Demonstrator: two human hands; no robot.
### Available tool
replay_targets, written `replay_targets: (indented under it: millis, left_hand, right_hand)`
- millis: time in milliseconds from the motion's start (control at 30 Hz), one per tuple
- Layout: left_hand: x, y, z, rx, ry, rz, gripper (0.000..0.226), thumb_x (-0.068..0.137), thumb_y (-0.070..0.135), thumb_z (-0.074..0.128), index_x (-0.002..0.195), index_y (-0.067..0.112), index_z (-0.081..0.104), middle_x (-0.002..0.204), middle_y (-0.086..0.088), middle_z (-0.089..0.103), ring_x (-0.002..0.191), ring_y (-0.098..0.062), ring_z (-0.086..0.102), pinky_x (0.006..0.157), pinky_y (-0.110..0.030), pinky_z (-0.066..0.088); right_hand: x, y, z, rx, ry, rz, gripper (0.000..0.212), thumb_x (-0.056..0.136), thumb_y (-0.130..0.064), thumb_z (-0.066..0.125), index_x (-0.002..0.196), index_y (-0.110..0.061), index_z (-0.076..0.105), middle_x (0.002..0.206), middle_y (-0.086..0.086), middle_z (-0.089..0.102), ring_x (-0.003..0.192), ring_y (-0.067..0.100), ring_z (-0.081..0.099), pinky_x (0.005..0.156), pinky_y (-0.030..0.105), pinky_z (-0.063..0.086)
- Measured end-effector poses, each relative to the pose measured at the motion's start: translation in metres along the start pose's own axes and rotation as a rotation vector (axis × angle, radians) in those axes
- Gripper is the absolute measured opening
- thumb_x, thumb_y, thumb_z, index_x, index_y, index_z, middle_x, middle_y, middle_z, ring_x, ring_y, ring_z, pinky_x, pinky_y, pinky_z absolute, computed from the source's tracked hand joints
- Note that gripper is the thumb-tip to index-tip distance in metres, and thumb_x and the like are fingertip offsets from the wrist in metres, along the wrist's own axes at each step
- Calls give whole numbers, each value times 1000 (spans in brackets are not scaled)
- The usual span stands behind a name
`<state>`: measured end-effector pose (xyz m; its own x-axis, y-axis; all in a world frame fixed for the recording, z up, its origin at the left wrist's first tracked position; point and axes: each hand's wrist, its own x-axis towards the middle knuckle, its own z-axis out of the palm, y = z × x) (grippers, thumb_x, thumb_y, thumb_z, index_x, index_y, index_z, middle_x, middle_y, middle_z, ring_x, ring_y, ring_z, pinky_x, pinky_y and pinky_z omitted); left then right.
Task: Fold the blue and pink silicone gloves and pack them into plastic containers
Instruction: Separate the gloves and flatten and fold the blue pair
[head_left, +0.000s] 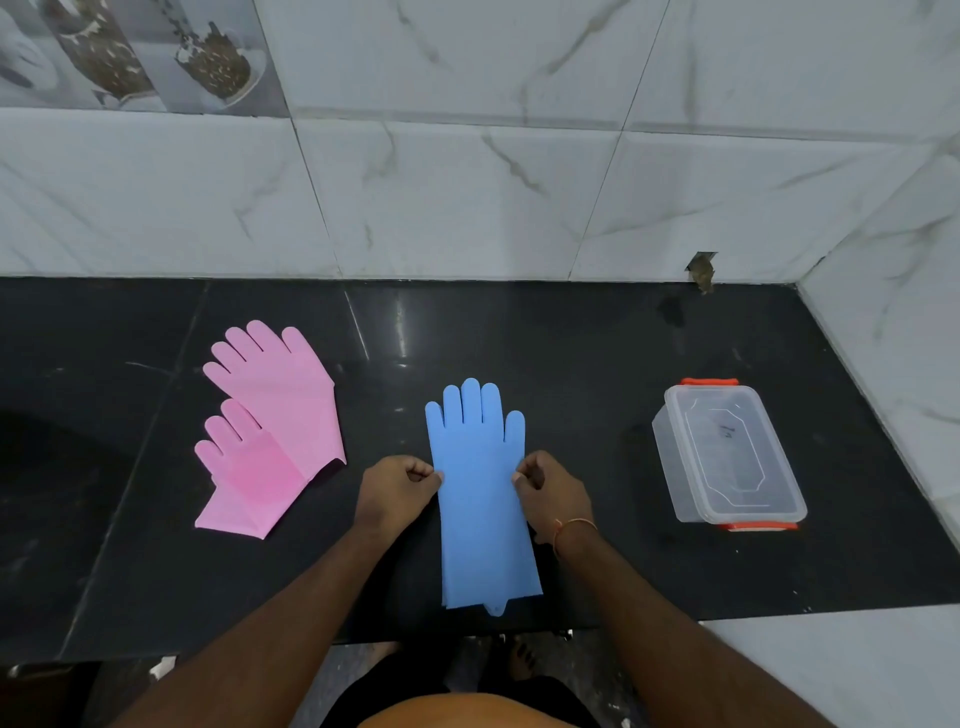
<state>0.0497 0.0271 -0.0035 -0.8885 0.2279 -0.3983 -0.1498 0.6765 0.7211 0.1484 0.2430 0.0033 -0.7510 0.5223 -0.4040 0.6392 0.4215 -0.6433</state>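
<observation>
Both hands, left hand and right hand, pinched the blue gloves' side edges with curled fingers, apparently steadying them flat on the dark surface for folding; pink gloves lay left, clear container right.

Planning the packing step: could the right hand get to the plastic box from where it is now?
Probably yes. The right hand pinches the blue glove, and only bare counter lies between it and the closed box.

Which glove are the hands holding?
The blue glove, pinched at both side edges; the pink gloves lie untouched to its left.
</observation>
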Motion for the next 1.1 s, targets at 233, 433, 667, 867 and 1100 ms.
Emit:
replay_targets:
  millis: [233, 433, 667, 867, 1100]
  left_hand:
    - [-1, -2, 4, 13, 28, 8, 10, 92, 37, 86, 87, 29, 83, 79, 16, 79, 75, 0, 74, 68, -13, 51]
    - [1, -2, 5, 39, 42, -9, 15, 94, 36, 83, 81, 34, 77, 77, 16, 78, 76, 1, 73, 68, -12, 48]
    - [-1, -2, 6, 65, 59, 3, 15, 97, 34, 80, 82, 34, 77, 79, 17, 76, 76, 1, 72, 67, -9, 45]
    - [-9, -4, 0, 79, 5, 64, 7, 99, 34, 77, 97, 31, 83, 87, 22, 77, 82, 8, 71, 70, -4, 44]
    - [-38, -32, -15, 217, -169, 329, 28, 95, 13, 80, 120, 26, 83, 108, 17, 80, 94, 1, 73, 89, -17, 60]
  right_hand:
    - [-1, 0, 2, -54, 54, -5, 14, 105, -32, 56, 92, -28, 54, 81, -5, 67, 70, 12, 64, 63, 32, 55]
    - [-3, 3, 8, -50, 33, 28, 13, 101, -27, 63, 89, -24, 60, 81, -5, 68, 72, 12, 66, 68, 37, 64]
    - [-5, 0, 8, -79, 9, 12, 14, 99, -28, 66, 85, -26, 62, 81, -11, 67, 71, 3, 61, 54, 16, 41]
    - [-7, 9, 0, -45, 35, 18, 9, 98, -26, 69, 90, -26, 65, 84, -12, 68, 74, 2, 62, 58, 15, 40]
    - [-9, 18, -6, -58, 5, -47, 5, 96, -37, 71, 94, -33, 69, 86, -21, 67, 79, -4, 60, 64, 12, 42]
